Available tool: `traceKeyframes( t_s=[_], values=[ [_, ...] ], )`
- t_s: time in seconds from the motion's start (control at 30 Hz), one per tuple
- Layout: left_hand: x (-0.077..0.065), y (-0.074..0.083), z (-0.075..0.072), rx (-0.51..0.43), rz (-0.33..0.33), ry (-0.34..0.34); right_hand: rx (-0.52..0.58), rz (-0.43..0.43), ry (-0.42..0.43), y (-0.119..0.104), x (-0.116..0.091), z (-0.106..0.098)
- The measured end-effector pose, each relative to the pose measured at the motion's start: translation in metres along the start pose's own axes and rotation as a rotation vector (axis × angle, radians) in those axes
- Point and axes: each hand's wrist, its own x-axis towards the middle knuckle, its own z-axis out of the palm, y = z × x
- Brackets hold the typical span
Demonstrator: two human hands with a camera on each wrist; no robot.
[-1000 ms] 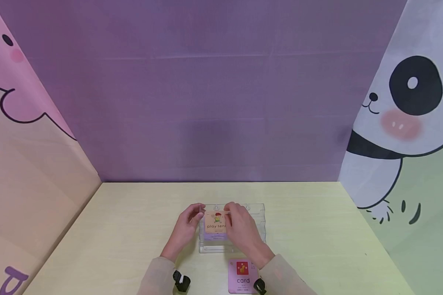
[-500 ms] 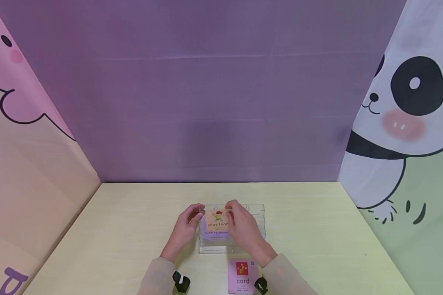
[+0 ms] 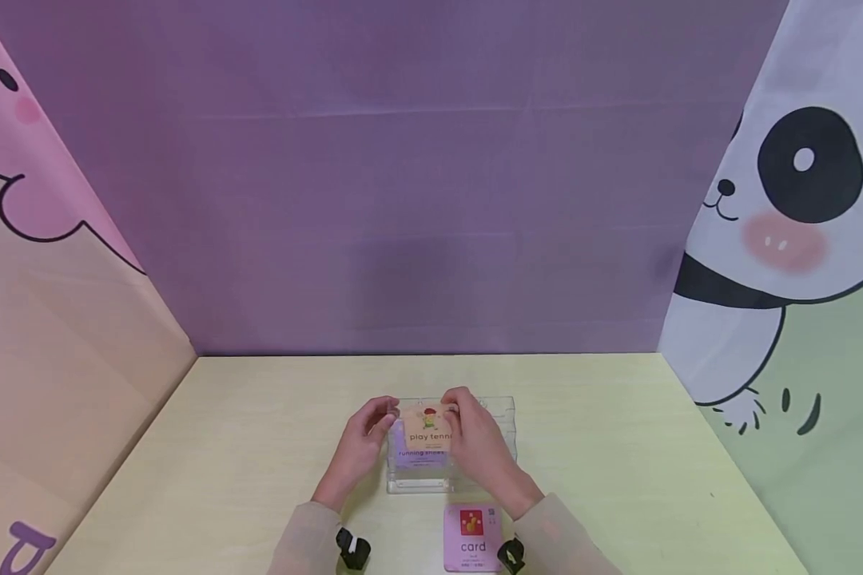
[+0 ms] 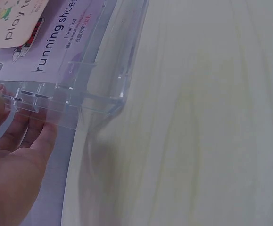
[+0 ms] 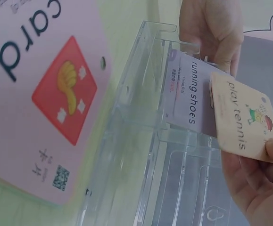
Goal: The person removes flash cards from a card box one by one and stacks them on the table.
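Note:
My right hand [image 3: 480,447] pinches an orange "play tennis" flash card [image 5: 235,113] by its edge, thumb on the printed face and fingers behind. The card tilts over a purple "running shoes" flash card [image 5: 193,94], partly covering its picture. That purple card stands in the left part of a clear plastic card holder [image 3: 419,485]. At the holder's upper left corner my left hand [image 3: 355,451] grips the edge, its fingers curled behind the plastic in the left wrist view.
A pink "card" flash card [image 3: 472,531], seemingly atop others, lies on the pale wooden table [image 3: 259,447] before the holder. Purple [image 3: 417,200] and cartoon-printed cloth walls [image 3: 791,239] enclose the table. A black strap device [image 3: 353,549] sits at the left wrist.
The right hand has shifted slightly right and up with the "play tennis" card, which now tilts and uncovers the words "running shoes". The left hand stays put.

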Motion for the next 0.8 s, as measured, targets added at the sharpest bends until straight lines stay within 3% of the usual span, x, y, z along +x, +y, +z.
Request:
traceKeyframes(
  t_s=[0.3,0.8],
  values=[
    [-0.017,0.018,0.002,0.035,-0.034,0.030,0.027,-0.022,-0.032,-0.001,-0.011,-0.012],
    [-0.011,0.016,0.001,0.020,-0.029,0.024,0.137,0.096,-0.050,-0.003,-0.015,-0.021]
  ],
)
